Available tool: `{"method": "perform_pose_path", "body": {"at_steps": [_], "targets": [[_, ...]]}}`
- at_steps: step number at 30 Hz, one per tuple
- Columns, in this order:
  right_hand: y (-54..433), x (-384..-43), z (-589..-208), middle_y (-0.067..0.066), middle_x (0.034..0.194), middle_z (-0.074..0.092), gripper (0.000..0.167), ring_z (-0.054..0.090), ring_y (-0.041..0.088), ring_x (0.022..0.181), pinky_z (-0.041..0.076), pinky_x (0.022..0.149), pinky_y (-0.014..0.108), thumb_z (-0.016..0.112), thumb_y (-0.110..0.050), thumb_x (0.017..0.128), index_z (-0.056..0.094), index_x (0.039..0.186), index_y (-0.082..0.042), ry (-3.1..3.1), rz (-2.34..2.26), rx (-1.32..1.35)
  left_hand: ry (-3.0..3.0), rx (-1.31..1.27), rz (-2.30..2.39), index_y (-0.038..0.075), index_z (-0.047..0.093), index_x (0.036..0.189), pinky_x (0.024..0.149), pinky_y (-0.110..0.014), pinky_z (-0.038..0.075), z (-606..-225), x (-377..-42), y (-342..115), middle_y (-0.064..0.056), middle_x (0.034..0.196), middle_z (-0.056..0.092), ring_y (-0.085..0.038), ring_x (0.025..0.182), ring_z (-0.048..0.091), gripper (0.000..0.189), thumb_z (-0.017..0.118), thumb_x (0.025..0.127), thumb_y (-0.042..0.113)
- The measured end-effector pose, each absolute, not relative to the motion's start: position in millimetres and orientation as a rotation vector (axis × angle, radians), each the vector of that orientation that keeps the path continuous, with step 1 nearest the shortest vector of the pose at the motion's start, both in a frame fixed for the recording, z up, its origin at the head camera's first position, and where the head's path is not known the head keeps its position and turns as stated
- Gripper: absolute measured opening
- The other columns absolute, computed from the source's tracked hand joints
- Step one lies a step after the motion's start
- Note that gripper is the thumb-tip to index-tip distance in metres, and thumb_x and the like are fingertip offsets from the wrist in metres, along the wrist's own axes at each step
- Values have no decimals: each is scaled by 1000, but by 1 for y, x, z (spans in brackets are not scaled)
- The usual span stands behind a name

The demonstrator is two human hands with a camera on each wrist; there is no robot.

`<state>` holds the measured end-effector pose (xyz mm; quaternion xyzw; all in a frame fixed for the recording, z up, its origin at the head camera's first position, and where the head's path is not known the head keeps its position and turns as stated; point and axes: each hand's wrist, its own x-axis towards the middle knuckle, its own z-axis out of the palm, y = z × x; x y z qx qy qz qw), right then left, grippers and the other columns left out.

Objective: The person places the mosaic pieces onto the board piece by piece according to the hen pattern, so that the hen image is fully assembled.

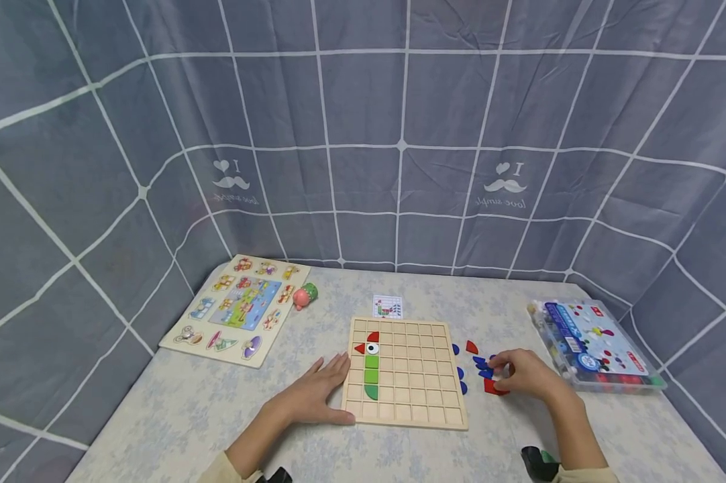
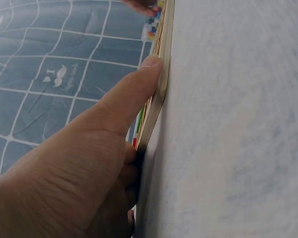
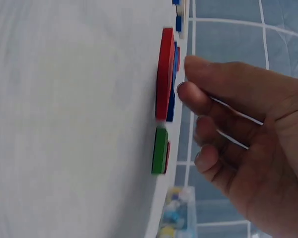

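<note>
A wooden grid board [image 1: 420, 386] lies on the table. In its left columns sit a red triangle [image 1: 359, 349], a white eye piece [image 1: 372, 349], two green squares [image 1: 371, 376] and a rounded green piece [image 1: 372, 392]. My left hand [image 1: 315, 392] rests at the board's left side, fingers extended, the thumb against its near edge in the left wrist view. To the right of the board, my right hand [image 1: 525, 376] hovers by loose blue pieces [image 1: 482, 365] and a red piece [image 3: 164, 74]. Its fingers are loosely bent, with nothing visible between thumb and forefinger.
Blue rounded pieces [image 1: 463, 388] lie along the board's right edge. A pattern card [image 1: 388, 306] is behind the board. At left are a picture puzzle board [image 1: 212, 315] and a small pink-and-green toy [image 1: 302, 297]. A clear plastic case [image 1: 598, 345] stands at right.
</note>
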<state>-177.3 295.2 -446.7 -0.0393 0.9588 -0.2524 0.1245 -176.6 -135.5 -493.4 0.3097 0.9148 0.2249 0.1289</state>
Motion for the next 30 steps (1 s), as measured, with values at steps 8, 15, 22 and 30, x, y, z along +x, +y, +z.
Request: {"method": "perform_pose_path", "body": {"at_steps": [8,15,22,30], "targets": [[318,-175,-449,4,93,67,32,57,17,84,58,77,36,83,-7,73,72,102,-3,2771,-790,-92,2656,899,653,1,23,154,124,-51,12,-492,-176,-136,-12,163,20,-26,152,19,109,69,77,64],[328,-176,-449,6,91,66,29,54,18,80,52,69,29,81,-5,73,72,100,0,2747,-785,-48,2650,898,651,2,22,154,125,-51,11,-494,-177,-136,-11,163,19,-26,152,18,109,68,77,64],[332,-176,-450,4,84,65,26,54,16,77,51,67,29,80,-6,74,71,96,2,2742,-769,-42,2652,898,651,3,22,154,125,-51,11,-497,-178,-136,-11,163,19,-26,152,18,110,68,77,65],[334,-173,-447,3,81,64,27,54,16,76,52,69,30,84,-13,72,72,93,0,2749,-741,40,2658,902,650,2,22,154,125,-51,11,-496,-179,-136,-11,163,19,-26,152,18,110,69,77,65]]}}
